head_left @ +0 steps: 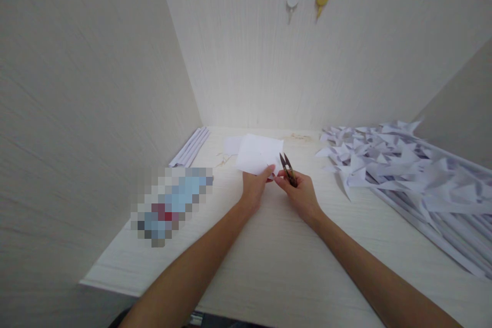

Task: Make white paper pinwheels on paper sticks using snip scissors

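Note:
My left hand (254, 185) pinches the near edge of a white sheet of paper (257, 154), lifted slightly over the pale wooden table (277, 261). My right hand (302, 195) grips a small pair of dark thread snips (288, 169), blades pointing up and away, right next to the paper's near right corner. Both hands meet at the middle of the table.
A heap of folded white paper shapes (388, 159) covers the right side of the table. A bundle of rolled white sheets (191, 146) lies at the back left by the wall. A blurred-out object (171, 204) sits left of my hands. Two hooks (307, 0) hang on the back wall.

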Motion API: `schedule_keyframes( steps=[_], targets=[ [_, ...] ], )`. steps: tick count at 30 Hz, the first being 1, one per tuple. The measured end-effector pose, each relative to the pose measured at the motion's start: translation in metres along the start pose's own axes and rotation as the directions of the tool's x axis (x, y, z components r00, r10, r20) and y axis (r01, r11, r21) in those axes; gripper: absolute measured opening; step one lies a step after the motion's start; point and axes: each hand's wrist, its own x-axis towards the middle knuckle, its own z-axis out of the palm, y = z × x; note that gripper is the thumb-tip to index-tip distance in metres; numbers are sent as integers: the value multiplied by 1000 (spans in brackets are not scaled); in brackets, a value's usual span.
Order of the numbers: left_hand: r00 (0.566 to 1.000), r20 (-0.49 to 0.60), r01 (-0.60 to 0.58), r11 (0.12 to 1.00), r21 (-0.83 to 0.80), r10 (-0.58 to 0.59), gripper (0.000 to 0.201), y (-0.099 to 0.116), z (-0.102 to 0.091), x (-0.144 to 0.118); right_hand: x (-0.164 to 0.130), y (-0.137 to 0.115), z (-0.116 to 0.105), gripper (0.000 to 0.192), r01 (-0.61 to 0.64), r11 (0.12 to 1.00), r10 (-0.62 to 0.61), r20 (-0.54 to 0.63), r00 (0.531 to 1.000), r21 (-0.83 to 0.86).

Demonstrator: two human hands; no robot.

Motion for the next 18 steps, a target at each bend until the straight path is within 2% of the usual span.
schedule_keyframes(
  steps=[10,18],
  targets=[
    [998,58,-16,999,52,13,30,-1,1,-3,1,-3,0,26,-42,999,45,-100,994,28],
    [999,48,7,999,32,-8,29,0,2,-3,2,-1,0,25,-28,999,31,-87,996,37]
  ],
)
